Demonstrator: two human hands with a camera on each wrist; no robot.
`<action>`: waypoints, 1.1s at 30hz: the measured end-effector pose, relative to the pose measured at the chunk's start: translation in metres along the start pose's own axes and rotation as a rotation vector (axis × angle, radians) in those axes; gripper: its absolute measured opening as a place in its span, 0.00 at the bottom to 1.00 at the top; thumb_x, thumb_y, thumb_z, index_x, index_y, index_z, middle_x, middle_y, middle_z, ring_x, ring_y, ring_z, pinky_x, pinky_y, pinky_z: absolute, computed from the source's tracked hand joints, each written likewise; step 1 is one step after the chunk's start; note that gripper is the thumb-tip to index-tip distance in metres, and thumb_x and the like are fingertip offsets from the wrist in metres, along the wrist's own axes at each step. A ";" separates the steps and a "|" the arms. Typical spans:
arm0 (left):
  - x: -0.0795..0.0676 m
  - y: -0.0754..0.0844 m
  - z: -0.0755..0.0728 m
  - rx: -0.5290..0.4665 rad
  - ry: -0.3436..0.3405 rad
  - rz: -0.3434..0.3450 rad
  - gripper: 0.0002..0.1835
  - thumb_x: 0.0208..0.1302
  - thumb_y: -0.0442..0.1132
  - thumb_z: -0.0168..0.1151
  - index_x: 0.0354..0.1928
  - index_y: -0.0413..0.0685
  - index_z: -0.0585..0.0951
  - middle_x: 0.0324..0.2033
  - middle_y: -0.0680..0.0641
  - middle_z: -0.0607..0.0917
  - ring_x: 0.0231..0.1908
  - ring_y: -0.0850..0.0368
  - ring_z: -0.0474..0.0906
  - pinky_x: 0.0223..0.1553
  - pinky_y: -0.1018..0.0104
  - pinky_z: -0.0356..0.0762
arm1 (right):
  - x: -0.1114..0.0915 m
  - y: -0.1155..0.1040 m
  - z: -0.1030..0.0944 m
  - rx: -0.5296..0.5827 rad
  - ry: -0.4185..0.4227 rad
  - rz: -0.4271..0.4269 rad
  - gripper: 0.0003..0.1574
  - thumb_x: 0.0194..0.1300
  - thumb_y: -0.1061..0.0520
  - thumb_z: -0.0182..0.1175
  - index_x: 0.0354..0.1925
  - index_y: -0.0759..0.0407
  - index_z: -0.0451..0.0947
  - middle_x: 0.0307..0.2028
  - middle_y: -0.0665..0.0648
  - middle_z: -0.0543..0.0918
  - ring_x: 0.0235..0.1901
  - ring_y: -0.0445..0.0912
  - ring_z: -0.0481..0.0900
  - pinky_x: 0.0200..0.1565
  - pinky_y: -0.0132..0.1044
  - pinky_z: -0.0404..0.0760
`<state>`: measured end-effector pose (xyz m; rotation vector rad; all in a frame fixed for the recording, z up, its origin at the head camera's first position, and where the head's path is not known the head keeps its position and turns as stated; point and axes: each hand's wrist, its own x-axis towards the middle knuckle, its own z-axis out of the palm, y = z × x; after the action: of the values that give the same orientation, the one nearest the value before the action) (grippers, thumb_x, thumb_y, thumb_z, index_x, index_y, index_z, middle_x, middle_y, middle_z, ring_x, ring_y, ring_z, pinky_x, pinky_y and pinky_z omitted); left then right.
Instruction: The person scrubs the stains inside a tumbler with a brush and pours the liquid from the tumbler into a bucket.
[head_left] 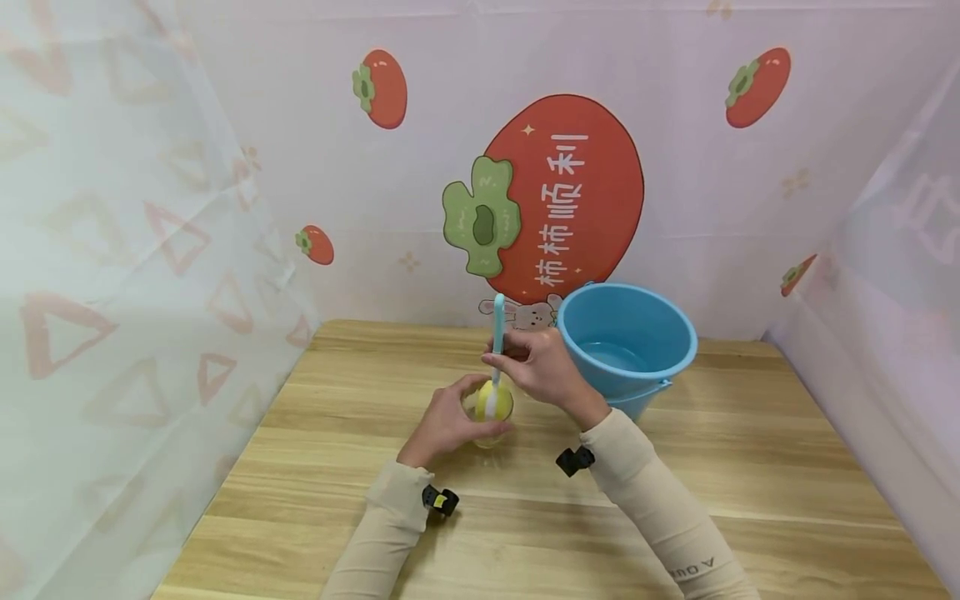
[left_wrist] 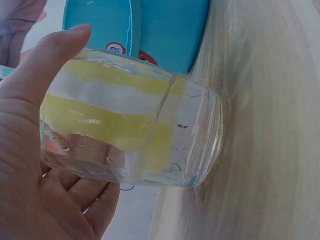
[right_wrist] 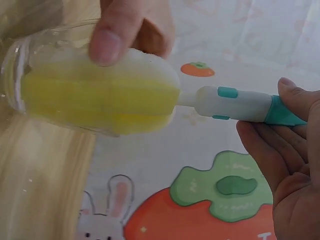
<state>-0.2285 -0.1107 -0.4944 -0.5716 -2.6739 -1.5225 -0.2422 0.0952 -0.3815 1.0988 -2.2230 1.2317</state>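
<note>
My left hand (head_left: 448,423) grips a clear glass jar (left_wrist: 200,130) around its side, thumb and fingers on opposite sides. The jar stands upright with its base right at the tabletop. Inside it sits the yellow and white sponge head (right_wrist: 145,95) of a bottle brush, its top end showing at the jar's mouth. My right hand (head_left: 546,367) pinches the brush's white and teal handle (right_wrist: 255,106) above the jar, and the handle points nearly straight up. Water drops cling to the glass in the left wrist view.
Just right of my right hand, a light blue bucket (head_left: 637,383) with a side handle stands toward the back of the wooden table (head_left: 337,383). A printed backdrop cloth (head_left: 420,192) with persimmon pictures hangs behind the table, and further cloth hangs along both sides.
</note>
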 end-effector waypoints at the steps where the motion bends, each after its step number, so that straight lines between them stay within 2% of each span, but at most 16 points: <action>1: 0.000 0.000 0.000 -0.002 -0.001 0.001 0.41 0.50 0.52 0.86 0.67 0.59 0.79 0.59 0.56 0.87 0.61 0.52 0.82 0.63 0.40 0.78 | 0.002 -0.002 -0.001 -0.007 0.000 -0.013 0.08 0.64 0.60 0.75 0.41 0.61 0.88 0.34 0.55 0.93 0.33 0.42 0.92 0.37 0.34 0.90; 3: 0.000 0.000 0.000 -0.008 -0.002 0.002 0.39 0.50 0.52 0.86 0.66 0.60 0.80 0.56 0.58 0.88 0.58 0.53 0.82 0.61 0.41 0.79 | 0.008 -0.006 -0.006 -0.016 0.002 -0.040 0.08 0.64 0.60 0.76 0.41 0.61 0.88 0.34 0.54 0.93 0.34 0.42 0.93 0.38 0.34 0.90; 10: 0.000 0.001 -0.001 -0.016 0.007 -0.002 0.34 0.48 0.51 0.88 0.58 0.64 0.82 0.48 0.61 0.89 0.56 0.55 0.83 0.65 0.42 0.76 | 0.029 -0.024 -0.023 -0.001 0.028 -0.095 0.11 0.64 0.61 0.75 0.44 0.63 0.88 0.36 0.57 0.93 0.36 0.45 0.94 0.40 0.36 0.90; 13: 0.000 0.000 -0.001 -0.012 0.006 0.000 0.33 0.48 0.52 0.87 0.56 0.65 0.81 0.46 0.61 0.89 0.52 0.54 0.84 0.60 0.43 0.79 | 0.032 -0.025 -0.025 0.001 0.038 -0.101 0.11 0.64 0.61 0.75 0.44 0.64 0.88 0.37 0.57 0.94 0.37 0.46 0.94 0.41 0.36 0.90; 16: 0.000 0.000 -0.001 -0.010 0.001 0.007 0.32 0.49 0.52 0.87 0.55 0.64 0.81 0.45 0.60 0.89 0.48 0.55 0.84 0.56 0.47 0.80 | 0.030 -0.021 -0.021 0.000 0.038 -0.104 0.11 0.63 0.62 0.75 0.44 0.63 0.88 0.36 0.57 0.93 0.36 0.46 0.94 0.40 0.36 0.90; 22: 0.000 0.001 -0.001 -0.001 -0.003 0.014 0.38 0.51 0.53 0.86 0.64 0.59 0.80 0.47 0.56 0.89 0.43 0.57 0.83 0.46 0.56 0.82 | 0.014 -0.005 0.000 0.001 -0.022 -0.069 0.06 0.65 0.62 0.74 0.41 0.61 0.88 0.34 0.55 0.93 0.34 0.43 0.93 0.39 0.33 0.90; 26: 0.000 0.001 -0.001 0.005 -0.003 0.014 0.41 0.51 0.54 0.86 0.67 0.60 0.79 0.47 0.56 0.89 0.43 0.56 0.83 0.44 0.58 0.81 | 0.008 0.000 0.009 -0.015 -0.053 -0.068 0.05 0.66 0.60 0.74 0.39 0.60 0.88 0.34 0.54 0.93 0.35 0.41 0.93 0.38 0.30 0.89; 30: -0.001 -0.001 -0.001 -0.004 -0.002 0.010 0.37 0.50 0.55 0.86 0.63 0.62 0.81 0.43 0.57 0.89 0.42 0.56 0.83 0.44 0.56 0.81 | 0.015 -0.006 0.005 -0.018 -0.047 -0.113 0.05 0.66 0.61 0.74 0.39 0.59 0.87 0.33 0.54 0.93 0.34 0.40 0.93 0.38 0.30 0.88; 33: 0.000 -0.002 0.000 -0.014 0.001 0.013 0.33 0.49 0.54 0.86 0.58 0.64 0.82 0.40 0.58 0.89 0.42 0.56 0.84 0.47 0.53 0.81 | 0.026 -0.015 -0.004 0.004 -0.035 -0.139 0.06 0.65 0.61 0.74 0.40 0.61 0.87 0.34 0.54 0.92 0.35 0.41 0.93 0.40 0.31 0.89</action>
<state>-0.2288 -0.1119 -0.4957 -0.5870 -2.6558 -1.5386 -0.2466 0.0821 -0.3545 1.2622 -2.1297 1.1675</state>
